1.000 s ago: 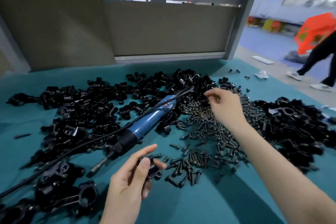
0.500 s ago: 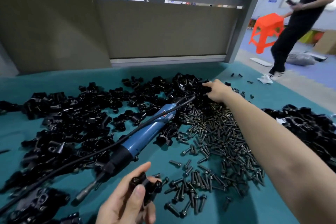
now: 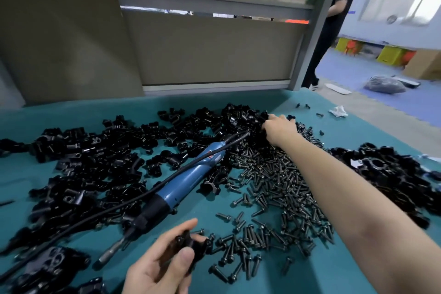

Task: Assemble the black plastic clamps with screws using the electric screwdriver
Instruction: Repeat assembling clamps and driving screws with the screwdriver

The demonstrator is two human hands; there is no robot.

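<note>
My left hand [image 3: 162,267] holds a black plastic clamp piece [image 3: 191,244] between thumb and fingers near the bottom edge. My right hand [image 3: 279,126] is stretched far across the table into the back of the black clamp pile [image 3: 95,162]; its fingertips are buried among the parts, so any hold is hidden. The blue electric screwdriver [image 3: 188,184] lies diagonally on the teal table [image 3: 202,217], bit toward me, with its black cable [image 3: 95,215] running off to the left. A heap of dark screws [image 3: 274,193] lies under my right forearm.
A second pile of black clamps [image 3: 393,174] sits at the right. Assembled clamps [image 3: 52,262] lie at the lower left. A grey partition [image 3: 210,50] bounds the table's far side. A person in black [image 3: 331,31] stands beyond the table's right corner.
My right hand has moved from the screw heap farther back into the clamp pile. My left hand keeps hold of the clamp piece. The person in the background walked left behind the post.
</note>
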